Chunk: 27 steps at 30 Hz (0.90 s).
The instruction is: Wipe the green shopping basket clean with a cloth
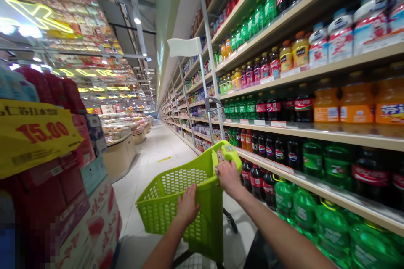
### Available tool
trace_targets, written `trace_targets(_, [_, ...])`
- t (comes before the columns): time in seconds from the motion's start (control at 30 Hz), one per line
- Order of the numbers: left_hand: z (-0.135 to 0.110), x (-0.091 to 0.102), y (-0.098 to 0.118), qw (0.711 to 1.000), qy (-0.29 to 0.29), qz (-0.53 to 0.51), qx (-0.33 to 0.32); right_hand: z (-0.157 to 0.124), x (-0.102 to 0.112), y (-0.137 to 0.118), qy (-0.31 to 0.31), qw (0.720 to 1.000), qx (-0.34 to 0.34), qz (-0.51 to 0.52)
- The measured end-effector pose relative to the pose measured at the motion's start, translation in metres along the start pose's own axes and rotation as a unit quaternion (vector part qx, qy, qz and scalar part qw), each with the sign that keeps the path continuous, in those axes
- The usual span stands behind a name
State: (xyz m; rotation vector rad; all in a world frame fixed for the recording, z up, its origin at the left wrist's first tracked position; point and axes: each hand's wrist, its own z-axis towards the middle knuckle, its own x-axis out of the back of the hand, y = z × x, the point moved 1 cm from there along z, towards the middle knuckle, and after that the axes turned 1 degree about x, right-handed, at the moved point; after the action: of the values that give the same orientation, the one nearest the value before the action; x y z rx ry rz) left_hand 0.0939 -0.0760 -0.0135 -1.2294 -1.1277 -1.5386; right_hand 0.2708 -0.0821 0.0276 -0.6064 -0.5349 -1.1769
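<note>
A lime-green plastic shopping cart (206, 214) with perforated sides stands turned in front of me, its basket pointing left. My right hand (227, 176) is closed around the cart's green handle (232, 155) at the end nearest me. On the near side wall lies my left hand (188, 205), its fingers stretched up to the rim and touching it. No loose item is visible in either hand. A white sign plate (184, 47) on a pole rises behind the handle. Part of the basket's inside is hidden by its near wall.
Tall drink shelves (261, 77) run along the right, with large green bottles (331, 222) low beside the cart. Stacked boxes (94, 218) with a yellow price sign (38, 134) stand close on the left. A pale aisle floor (151, 143) stretches ahead past a rounded display counter (121, 157).
</note>
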Motion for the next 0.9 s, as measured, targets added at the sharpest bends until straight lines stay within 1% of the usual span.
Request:
trace_targets(0.07, [0.002,-0.001,-0.001,1.0,0.002,0.004,-0.007,-0.001,-0.019,-0.022,-0.024,0.998,0.049,0.0])
trace_targets(0.1, [0.002,-0.002,-0.004,1.0,0.0,0.007,-0.012,-0.002,-0.027,-0.028,-0.033,0.996,0.078,0.003])
trace_targets(0.13, [0.003,-0.002,-0.008,1.0,-0.002,0.009,-0.012,-0.003,-0.031,-0.03,-0.039,0.994,0.105,0.004])
trace_targets(0.2, [0.002,-0.003,-0.019,1.0,-0.01,0.008,0.007,-0.005,-0.029,-0.019,-0.042,0.99,0.138,0.0])
trace_targets(0.27, [0.0,-0.004,-0.03,0.999,-0.017,0.009,0.036,-0.006,-0.014,0.007,-0.027,0.992,0.124,-0.016])
trace_targets(0.33, [-0.003,-0.006,-0.036,0.999,-0.022,0.013,0.043,-0.008,0.004,0.034,0.008,0.997,0.069,-0.039])
trace_targets(0.4, [-0.004,-0.007,-0.036,0.999,-0.024,0.018,0.034,-0.011,0.012,0.049,0.046,0.997,0.015,-0.052])
trace_targets(0.43, [-0.003,-0.008,-0.035,0.999,-0.024,0.019,0.032,-0.014,0.01,0.049,0.061,0.997,0.001,-0.05])
trace_targets(0.47, [-0.003,-0.009,-0.033,0.999,-0.024,0.019,0.031,-0.016,0.004,0.045,0.069,0.997,-0.001,-0.043])
trace_targets(0.53, [-0.001,-0.01,-0.029,0.999,-0.021,0.023,0.026,-0.022,-0.018,0.027,0.069,0.997,0.034,-0.019])
trace_targets(0.6, [0.0,-0.01,-0.027,0.999,-0.02,0.029,0.014,-0.026,-0.041,0.007,0.057,0.994,0.097,0.003])
trace_targets(0.67, [0.002,-0.01,-0.028,0.999,-0.018,0.033,0.002,-0.028,-0.053,-0.001,0.042,0.986,0.162,0.014])
trace_targets(0.73, [0.004,-0.009,-0.033,0.999,-0.007,0.032,0.004,-0.029,-0.049,0.009,0.034,0.981,0.191,0.01])
trace_targets(0.77, [0.005,-0.009,-0.036,0.999,-0.003,0.029,0.014,-0.029,-0.042,0.019,0.038,0.982,0.184,0.002])
trace_targets(0.87, [0.007,-0.012,-0.048,0.998,-0.019,0.021,0.051,-0.029,-0.016,0.055,0.074,0.991,0.111,-0.03])
trace_targets(0.9, [0.007,-0.013,-0.05,0.998,-0.027,0.023,0.056,-0.028,-0.011,0.063,0.083,0.992,0.09,-0.037])
